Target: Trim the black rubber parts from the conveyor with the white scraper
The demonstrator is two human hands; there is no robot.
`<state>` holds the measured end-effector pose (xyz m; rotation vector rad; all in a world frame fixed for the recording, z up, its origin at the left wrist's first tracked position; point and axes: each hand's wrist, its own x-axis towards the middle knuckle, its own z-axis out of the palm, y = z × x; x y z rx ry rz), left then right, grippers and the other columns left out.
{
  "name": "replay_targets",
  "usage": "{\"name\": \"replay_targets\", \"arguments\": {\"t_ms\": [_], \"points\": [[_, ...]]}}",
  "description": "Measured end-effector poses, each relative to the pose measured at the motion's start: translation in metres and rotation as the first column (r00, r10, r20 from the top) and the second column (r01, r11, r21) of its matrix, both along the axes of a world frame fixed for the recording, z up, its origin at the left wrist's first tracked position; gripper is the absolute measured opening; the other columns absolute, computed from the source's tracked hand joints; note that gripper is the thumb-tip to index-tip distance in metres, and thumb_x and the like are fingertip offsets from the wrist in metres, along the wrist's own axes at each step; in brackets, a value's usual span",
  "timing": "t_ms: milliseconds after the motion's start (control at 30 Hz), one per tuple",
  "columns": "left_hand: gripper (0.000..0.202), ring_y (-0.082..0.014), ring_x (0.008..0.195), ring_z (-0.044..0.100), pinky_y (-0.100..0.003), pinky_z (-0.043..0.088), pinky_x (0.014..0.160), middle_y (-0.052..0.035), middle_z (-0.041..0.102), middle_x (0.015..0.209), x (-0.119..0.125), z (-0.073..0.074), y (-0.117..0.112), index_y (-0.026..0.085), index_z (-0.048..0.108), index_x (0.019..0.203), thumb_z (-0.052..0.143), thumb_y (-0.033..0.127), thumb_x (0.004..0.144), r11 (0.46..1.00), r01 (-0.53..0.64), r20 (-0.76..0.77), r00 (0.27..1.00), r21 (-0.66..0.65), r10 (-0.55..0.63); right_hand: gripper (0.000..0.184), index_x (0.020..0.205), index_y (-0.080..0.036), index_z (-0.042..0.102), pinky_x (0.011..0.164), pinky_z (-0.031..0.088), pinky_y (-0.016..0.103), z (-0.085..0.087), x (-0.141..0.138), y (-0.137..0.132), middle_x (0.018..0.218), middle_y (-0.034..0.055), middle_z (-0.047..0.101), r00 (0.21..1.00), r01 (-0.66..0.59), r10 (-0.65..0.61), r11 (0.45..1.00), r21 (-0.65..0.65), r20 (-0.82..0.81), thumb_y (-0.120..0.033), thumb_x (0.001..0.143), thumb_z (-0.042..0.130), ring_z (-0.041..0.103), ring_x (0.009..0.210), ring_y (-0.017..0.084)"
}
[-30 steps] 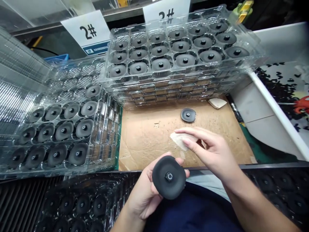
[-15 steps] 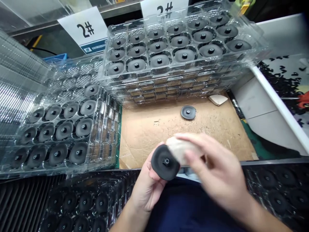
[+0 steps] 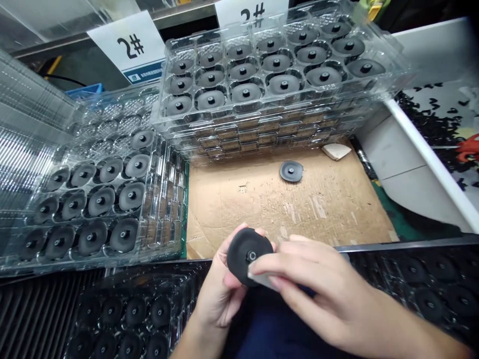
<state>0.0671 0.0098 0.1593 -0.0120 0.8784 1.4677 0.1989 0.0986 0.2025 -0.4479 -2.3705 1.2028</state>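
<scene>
A black rounded disc with a small central stud [image 3: 243,249] sits tilted in my left hand [image 3: 224,289], whose fingers close round its edge from below and behind. My right hand [image 3: 318,284] pinches a whitish cloth-like pad [image 3: 264,280] and presses it to the disc's face, close beside the stud. Most of the pad is hidden under the fingers. Beyond both hands, another such disc [image 3: 291,171] lies on the cardboard [image 3: 224,214]. A folded off-white pad [image 3: 336,151] rests farther back to its right.
Stacked clear trays of black discs stand at the back [image 3: 262,112] and on the left [image 3: 149,209]. Darker trays lie at lower left [image 3: 172,299] and lower right [image 3: 402,279]. A white-edged bin [image 3: 434,164] with small black pieces is at right.
My right hand has brought the pad down from the disc's upper right edge onto its face near the stud. My left hand, with the disc, has shifted slightly left.
</scene>
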Motion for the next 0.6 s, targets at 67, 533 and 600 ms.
{"name": "replay_targets", "arguments": {"t_ms": [67,533,600], "points": [[0.062,-0.0174,0.096,0.066,-0.023,0.049,0.088,-0.0016,0.072,0.104,0.000,0.000,0.000,0.026,0.068,0.104,0.086,0.036,0.045,1.000,0.022,0.024,0.999,-0.002,-0.022,0.023,0.102,-0.015,0.062,0.063,0.040,0.026,0.006,0.009,0.001,0.076,0.0000,0.064,0.988,0.099,-0.106,0.993,0.068,0.114,-0.008,0.088,0.046,0.053,0.065,0.012],[0.055,-0.0219,0.093,0.069,-0.027,0.055,0.082,-0.0020,0.071,0.108,-0.005,-0.003,-0.007,0.027,0.067,0.106,0.081,0.039,0.054,0.988,0.074,0.204,0.974,0.138,-0.101,0.026,0.108,-0.019,0.065,0.067,0.049,0.027,-0.091,0.012,0.018,0.085,0.0049,0.067,0.944,0.260,-0.243,0.964,-0.048,0.221,-0.021,0.093,0.044,0.062,0.076,0.016],[0.055,-0.0212,0.091,0.070,-0.027,0.056,0.080,-0.0022,0.072,0.107,-0.004,-0.004,-0.006,0.027,0.067,0.105,0.081,0.039,0.054,0.986,0.074,0.208,0.973,0.148,-0.104,0.024,0.102,-0.019,0.068,0.064,0.050,0.028,-0.112,0.020,0.008,0.078,0.0042,0.068,0.945,0.236,-0.213,0.969,-0.067,0.250,-0.020,0.090,0.047,0.064,0.071,0.017]]}}
